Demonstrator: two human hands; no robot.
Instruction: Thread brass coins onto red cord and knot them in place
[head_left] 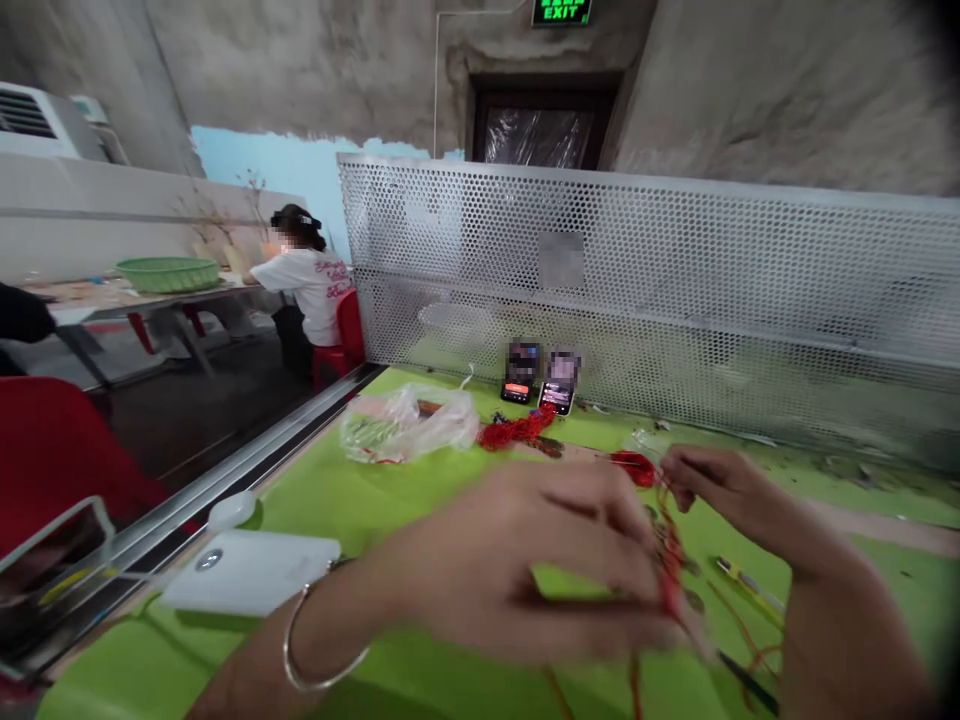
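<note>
My left hand, with a silver bangle at its wrist, reaches across the middle of the view, smeared by motion. Its thumb and fingers close on a stretch of red cord. Beyond it on the right, my right hand pinches the upper end of the same cord. A bundle of red cord lies just left of the right fingertips. Loose orange-red strands hang below the left hand. A yellow craft knife lies beside my right forearm; a thin dark tool is partly hidden by that forearm.
The green tabletop carries a clear plastic bag, another red cord bundle, two phones propped against a perforated metal screen, and a white device. A person sits at another table holding a green basket.
</note>
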